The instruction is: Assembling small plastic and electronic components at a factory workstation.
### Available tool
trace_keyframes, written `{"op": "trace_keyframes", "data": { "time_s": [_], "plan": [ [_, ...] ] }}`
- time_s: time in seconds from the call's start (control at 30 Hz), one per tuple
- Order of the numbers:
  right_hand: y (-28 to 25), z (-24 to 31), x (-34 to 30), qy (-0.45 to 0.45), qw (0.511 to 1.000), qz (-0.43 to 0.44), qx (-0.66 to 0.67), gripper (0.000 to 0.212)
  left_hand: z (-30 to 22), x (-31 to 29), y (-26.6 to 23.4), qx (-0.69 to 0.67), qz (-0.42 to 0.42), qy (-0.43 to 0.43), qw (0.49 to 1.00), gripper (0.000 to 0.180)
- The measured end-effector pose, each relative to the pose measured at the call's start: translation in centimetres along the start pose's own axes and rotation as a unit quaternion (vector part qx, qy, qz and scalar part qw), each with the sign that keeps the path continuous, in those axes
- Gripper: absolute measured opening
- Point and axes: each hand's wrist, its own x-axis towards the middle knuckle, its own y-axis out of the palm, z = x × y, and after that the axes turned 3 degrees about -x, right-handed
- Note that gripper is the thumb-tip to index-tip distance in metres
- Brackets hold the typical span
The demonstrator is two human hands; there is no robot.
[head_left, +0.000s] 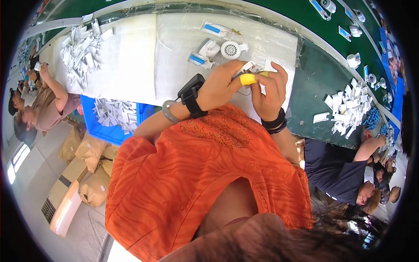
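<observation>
My left hand (222, 85) is closed around a small white plastic part (250, 67), with yellow tape on its thumb. My right hand (271, 94) meets it in a pinch, its outer fingers lifted; what lies between these fingertips is hidden. A thin dark wire loops below the hands. Just beyond them on the white sheet (183, 32) lie a round white fan head with a slotted grille (231, 49), a white rounded housing (208, 47), and two white shells with blue cells and wires, a far shell (214, 29) and a nearer shell (198, 59).
White plastic pieces are heaped at the left (82, 54) and at the right (349, 107). A blue bin (104, 134) of similar pieces stands beside my left arm. Across the far side runs a green conveyor (301, 15) carrying fan parts. Other people sit at both sides.
</observation>
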Motion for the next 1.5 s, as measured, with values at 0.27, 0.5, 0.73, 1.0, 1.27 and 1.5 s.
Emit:
{"op": "trace_keyframes", "data": {
  "time_s": [0.27,0.5,0.73,1.0,1.27,1.5],
  "plan": [
    [0.6,0.1,-1.0,0.013,1.000,-0.017,-0.006,0.025,-0.1,-0.2,0.2,0.055,-0.027,0.033,0.998,0.028],
    [-0.3,-0.3,-3.3,0.040,0.998,0.021,0.040,0.026,0.7,-1.4,0.7,0.009,0.006,0.001,1.000,0.029],
    [-0.2,0.4,-3.6,0.050,0.997,0.038,0.041,0.025,0.3,-1.8,0.9,-0.006,0.014,-0.082,0.996,0.030],
    [0.8,1.1,-3.0,0.050,0.999,-0.003,0.017,0.023,3.2,-1.0,0.5,0.126,-0.052,0.194,0.972,0.021],
    [-0.7,-1.1,-0.3,0.148,0.964,0.120,0.187,0.028,0.1,-0.9,-2.3,-0.179,0.049,-0.141,0.973,0.029],
    [0.3,-2.8,1.4,0.348,0.758,0.173,0.524,0.065,-1.0,1.3,-4.7,-0.337,0.120,-0.020,0.934,0.038]
  ]
}}
